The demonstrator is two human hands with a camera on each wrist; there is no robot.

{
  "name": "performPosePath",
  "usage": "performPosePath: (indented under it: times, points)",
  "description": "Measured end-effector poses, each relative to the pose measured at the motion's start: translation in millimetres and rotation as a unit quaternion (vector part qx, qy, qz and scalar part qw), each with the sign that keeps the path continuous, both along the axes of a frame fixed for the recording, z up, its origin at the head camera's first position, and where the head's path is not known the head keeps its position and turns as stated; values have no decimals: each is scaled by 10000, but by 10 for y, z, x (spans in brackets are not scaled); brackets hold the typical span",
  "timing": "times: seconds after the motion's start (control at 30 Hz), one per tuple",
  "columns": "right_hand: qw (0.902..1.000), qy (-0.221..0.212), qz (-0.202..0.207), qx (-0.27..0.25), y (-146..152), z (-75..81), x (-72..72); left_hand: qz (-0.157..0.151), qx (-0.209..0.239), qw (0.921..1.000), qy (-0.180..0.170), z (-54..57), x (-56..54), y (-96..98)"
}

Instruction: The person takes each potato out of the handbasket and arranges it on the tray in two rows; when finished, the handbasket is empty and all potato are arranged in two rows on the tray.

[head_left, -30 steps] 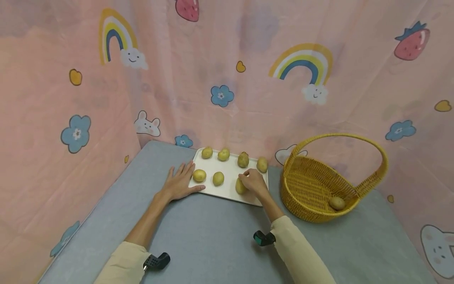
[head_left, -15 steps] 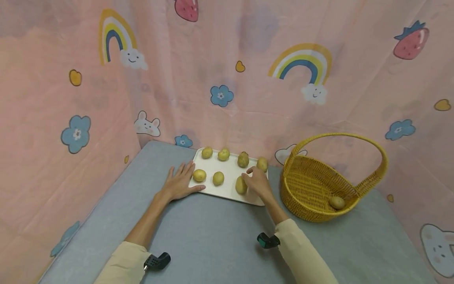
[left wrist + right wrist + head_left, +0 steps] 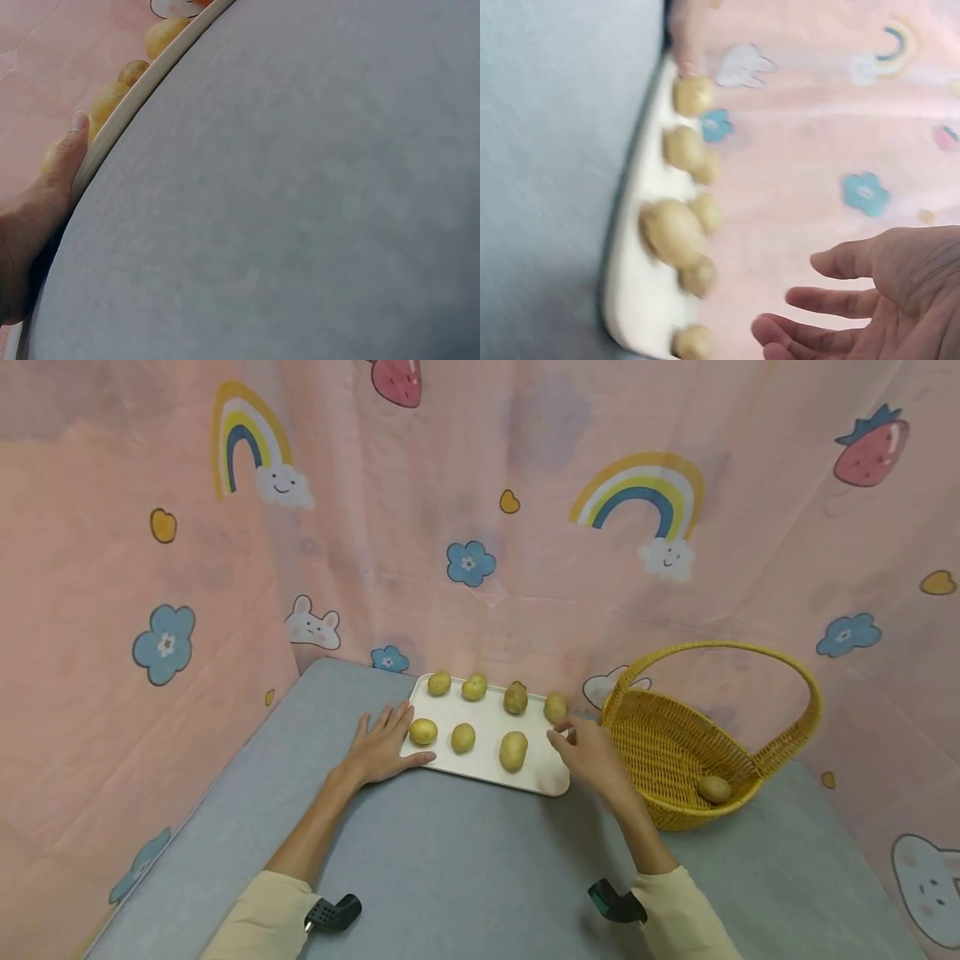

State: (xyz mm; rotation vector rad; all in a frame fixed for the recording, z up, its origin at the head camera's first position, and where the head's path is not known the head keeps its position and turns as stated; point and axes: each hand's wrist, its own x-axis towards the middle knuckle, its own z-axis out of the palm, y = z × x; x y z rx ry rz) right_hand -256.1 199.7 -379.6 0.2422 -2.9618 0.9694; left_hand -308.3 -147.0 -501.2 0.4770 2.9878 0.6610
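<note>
A white tray (image 3: 480, 760) lies on the table with several potatoes in two rows, four-cornered and slightly turned. My left hand (image 3: 378, 750) rests spread on its left edge, thumb along the near rim, beside a front-row potato (image 3: 423, 732). In the left wrist view the thumb (image 3: 71, 146) touches the rim. My right hand (image 3: 592, 752) hovers by the tray's right edge, near the back-right potato (image 3: 556, 707), and holds nothing. The right wrist view shows its loosely bent fingers (image 3: 817, 300) apart from the thumb. The front-right potato (image 3: 513, 752) lies free on the tray.
A yellow wicker basket (image 3: 660, 760) with a tall handle stands right of the tray, partly behind my right hand. One potato (image 3: 714, 789) lies inside it. A pink patterned curtain (image 3: 420, 602) hangs behind the grey-covered table (image 3: 450, 877).
My right hand has let go of the front-right potato and drawn away to the right, toward the basket. My left hand has stayed on the tray's edge.
</note>
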Motion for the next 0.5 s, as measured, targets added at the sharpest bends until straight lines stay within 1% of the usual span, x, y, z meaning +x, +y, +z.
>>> performPosePath:
  times: [0.13, 0.23, 0.3, 0.37, 0.43, 0.5]
  points:
    - [9999, 114, -32, 10, 234, 179, 131, 40, 3, 10000, 2, 12, 13, 15]
    - [9996, 164, -70, 230, 441, 280, 162, 38, 7, 10000, -8, 19, 18, 21]
    - [9987, 124, -100, 483, 586, 326, 147, 37, 12, 10000, -11, 13, 15, 20]
    - [9968, 27, -127, 789, 756, 365, 100, 45, 21, 10000, -15, 7, 13, 19]
    - [9950, -125, -122, 985, 936, 388, 22, 44, 46, 10000, -1, -2, 11, 13]
    - [9939, -351, -91, 1041, 1128, 400, -83, 33, 62, 10000, 5, -14, 5, 4]
